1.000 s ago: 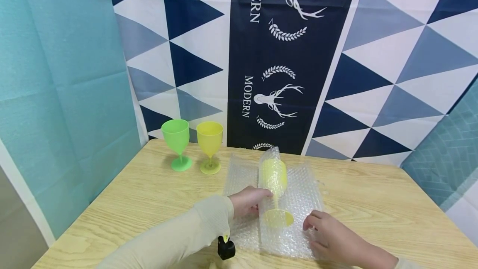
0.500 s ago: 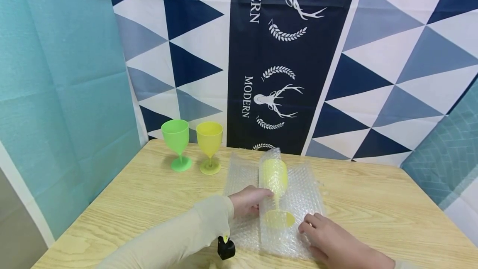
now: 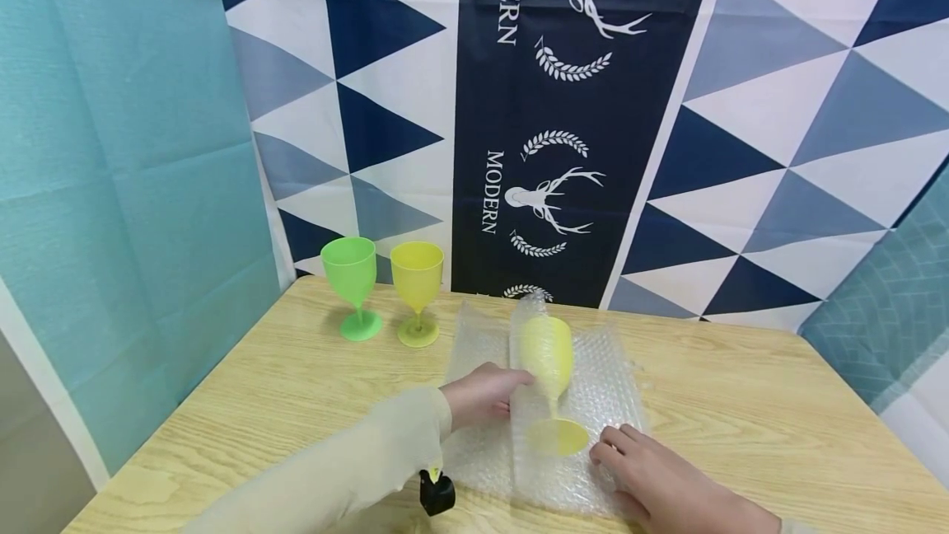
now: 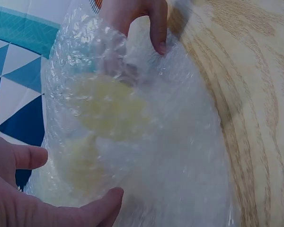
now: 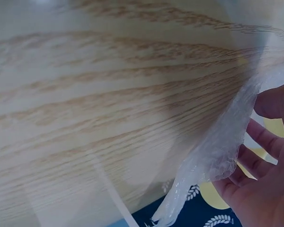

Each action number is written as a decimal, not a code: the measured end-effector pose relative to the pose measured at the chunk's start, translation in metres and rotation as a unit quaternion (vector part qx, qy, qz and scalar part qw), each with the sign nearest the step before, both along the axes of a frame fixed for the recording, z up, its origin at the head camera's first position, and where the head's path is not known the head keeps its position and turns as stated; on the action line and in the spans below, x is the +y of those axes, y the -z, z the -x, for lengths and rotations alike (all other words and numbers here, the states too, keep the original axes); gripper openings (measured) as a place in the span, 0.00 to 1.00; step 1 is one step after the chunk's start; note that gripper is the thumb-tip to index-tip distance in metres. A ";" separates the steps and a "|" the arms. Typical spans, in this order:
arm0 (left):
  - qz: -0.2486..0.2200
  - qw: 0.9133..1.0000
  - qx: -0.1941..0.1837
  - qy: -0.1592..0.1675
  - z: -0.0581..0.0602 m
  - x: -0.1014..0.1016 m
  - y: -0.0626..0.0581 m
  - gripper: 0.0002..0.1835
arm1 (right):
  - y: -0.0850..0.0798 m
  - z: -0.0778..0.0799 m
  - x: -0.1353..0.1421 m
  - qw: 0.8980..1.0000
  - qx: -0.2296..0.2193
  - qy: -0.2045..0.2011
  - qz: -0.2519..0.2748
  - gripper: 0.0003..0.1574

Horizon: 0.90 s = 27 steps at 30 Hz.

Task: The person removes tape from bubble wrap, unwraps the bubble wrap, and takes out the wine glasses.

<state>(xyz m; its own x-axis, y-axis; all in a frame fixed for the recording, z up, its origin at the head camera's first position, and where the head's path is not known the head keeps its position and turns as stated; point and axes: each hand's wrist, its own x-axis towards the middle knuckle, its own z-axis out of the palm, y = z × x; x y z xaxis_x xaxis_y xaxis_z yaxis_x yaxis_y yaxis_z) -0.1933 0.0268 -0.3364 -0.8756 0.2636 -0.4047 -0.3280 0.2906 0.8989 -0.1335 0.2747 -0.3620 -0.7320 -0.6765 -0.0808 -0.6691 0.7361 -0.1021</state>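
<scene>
A yellow plastic goblet [image 3: 558,437] lies on the sheet of bubble wrap [image 3: 619,398], its base toward me and a flap of the wrap covering its left side. My left hand [image 3: 485,392] holds the flap's left edge beside the stem, thumb on top. The left wrist view shows that thumb [image 4: 33,157] and a finger apart against the wrap, with yellow showing through it. My right hand [image 3: 652,472] grips the sheet's near right edge. In the right wrist view my right hand's fingers [image 5: 255,163] sit against the lifted film.
A green goblet [image 3: 350,270] and another yellow goblet [image 3: 417,274] stand upright at the back left of the wooden table [image 3: 741,402]. Behind the table hangs a patterned cloth [image 3: 393,105]. A small black device [image 3: 436,493] is on my left wrist.
My left hand and the flap have shifted slightly left, baring more of the goblet. The goblet's base has moved a little right. My right hand has come slightly inward.
</scene>
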 end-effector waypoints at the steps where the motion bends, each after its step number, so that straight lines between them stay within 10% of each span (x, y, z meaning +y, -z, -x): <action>1: -0.003 1.000 -0.001 -0.007 0.000 -0.002 0.000 0.33 | 0.000 0.000 0.000 1.000 -0.006 0.003 0.003 0.22; 9: 0.119 0.987 0.098 -0.034 -0.006 -0.009 -0.011 0.32 | 0.002 0.001 0.001 0.999 -0.038 0.028 0.022 0.24; 14: 0.179 0.960 0.215 -0.001 -0.014 -0.009 -0.014 0.29 | 0.004 0.000 0.003 0.999 -0.032 0.021 0.029 0.25; 18: 0.218 0.922 0.318 0.044 -0.022 -0.007 -0.013 0.34 | 0.006 0.000 0.004 0.999 -0.026 0.016 0.033 0.25; 22: 0.300 0.845 0.428 0.116 -0.027 -0.006 -0.012 0.32 | 0.006 -0.001 0.004 0.999 -0.023 0.017 0.034 0.25; 27: 0.421 0.670 0.573 0.212 -0.028 -0.008 -0.009 0.26 | 0.006 -0.001 0.004 0.999 -0.027 0.023 0.038 0.26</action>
